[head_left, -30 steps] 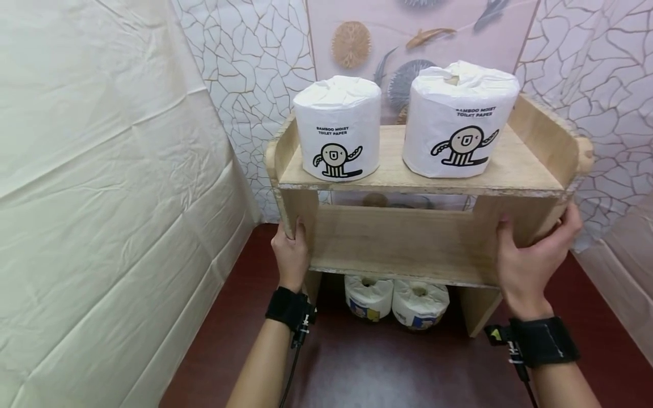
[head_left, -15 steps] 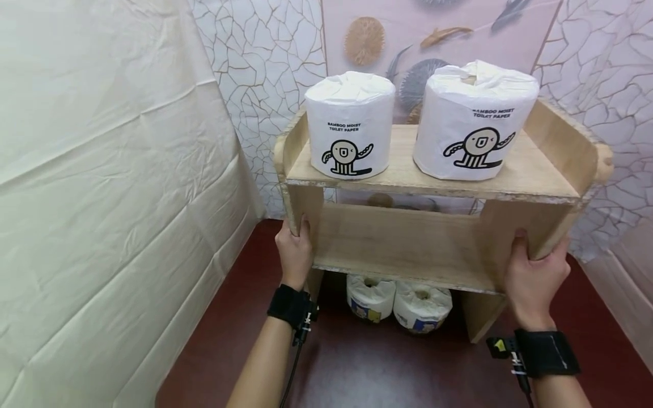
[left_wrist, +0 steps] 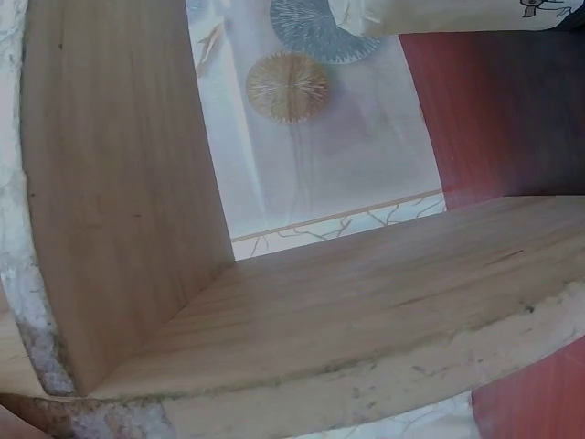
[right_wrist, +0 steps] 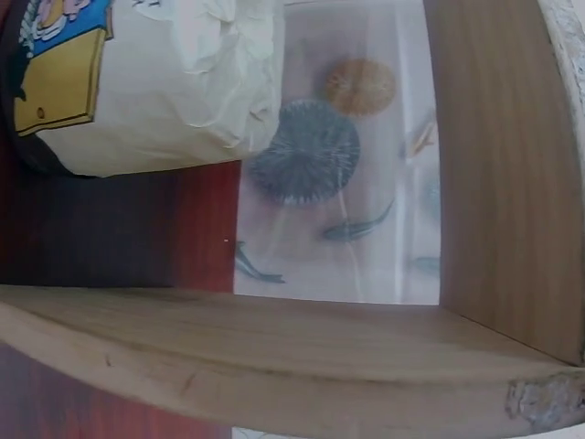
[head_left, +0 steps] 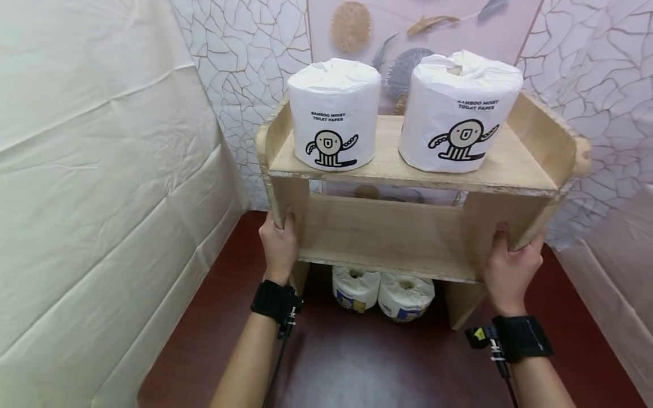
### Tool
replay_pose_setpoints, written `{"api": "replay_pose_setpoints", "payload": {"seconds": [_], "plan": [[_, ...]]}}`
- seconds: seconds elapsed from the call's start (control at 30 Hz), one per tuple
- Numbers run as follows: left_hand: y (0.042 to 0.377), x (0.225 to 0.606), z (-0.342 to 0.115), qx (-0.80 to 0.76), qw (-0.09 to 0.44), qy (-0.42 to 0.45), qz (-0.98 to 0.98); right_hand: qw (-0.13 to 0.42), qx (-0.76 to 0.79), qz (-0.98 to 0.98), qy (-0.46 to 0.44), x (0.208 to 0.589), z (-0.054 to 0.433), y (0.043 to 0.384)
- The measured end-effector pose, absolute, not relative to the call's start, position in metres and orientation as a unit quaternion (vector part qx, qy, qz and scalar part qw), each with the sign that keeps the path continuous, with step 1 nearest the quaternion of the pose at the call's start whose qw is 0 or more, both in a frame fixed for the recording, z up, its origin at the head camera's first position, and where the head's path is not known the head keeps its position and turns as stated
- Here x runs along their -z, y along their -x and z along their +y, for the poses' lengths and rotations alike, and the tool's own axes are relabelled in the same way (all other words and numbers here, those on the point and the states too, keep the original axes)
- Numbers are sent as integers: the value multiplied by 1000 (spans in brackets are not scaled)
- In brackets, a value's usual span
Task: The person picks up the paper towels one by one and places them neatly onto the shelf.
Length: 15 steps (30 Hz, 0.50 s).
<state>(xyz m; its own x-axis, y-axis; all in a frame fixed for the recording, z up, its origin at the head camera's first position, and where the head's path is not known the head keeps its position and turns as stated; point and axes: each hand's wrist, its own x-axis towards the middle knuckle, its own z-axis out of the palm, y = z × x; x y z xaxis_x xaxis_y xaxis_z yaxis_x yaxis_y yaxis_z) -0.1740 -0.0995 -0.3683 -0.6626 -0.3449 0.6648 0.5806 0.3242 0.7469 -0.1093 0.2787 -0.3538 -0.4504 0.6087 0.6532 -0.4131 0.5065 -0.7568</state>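
Observation:
A small wooden two-tier shelf (head_left: 380,229) stands in front of me. My left hand (head_left: 279,243) grips the front edge of its left side panel, with the thumb on the inner face. On the right side panel, my right hand (head_left: 512,269) holds the front edge in the same way; its fingers are partly hidden behind the wood. Two white wrapped toilet rolls, one at left (head_left: 334,102) and a larger-looking one at right (head_left: 459,107), stand upright on the top board. Neither hand touches them. The left wrist view shows the board (left_wrist: 119,174) and side panel (left_wrist: 366,320).
Beneath the lower board two more wrapped toilet rolls (head_left: 355,292) sit side by side on the dark red tabletop (head_left: 377,362). A patterned wall (head_left: 240,73) rises close behind the shelf. Pale quilted panels (head_left: 112,198) flank the left side, with similar ones at right.
My right hand has shifted slightly down its panel, its fingers now less spread behind the edge. The left hand keeps its hold. The head view has moved a little; the rolls stay on the shelf.

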Motion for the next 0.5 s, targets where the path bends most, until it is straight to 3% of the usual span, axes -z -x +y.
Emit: {"api": "replay_pose_setpoints", "payload": {"seconds": [0.23,0.5], "plan": [[167,364,-99,549,364,89,-747,513,-492,-697,97,349,281,109],[134,367,-106,433,453,111,-771,502,-503,-696,103,354,277,110]]}}
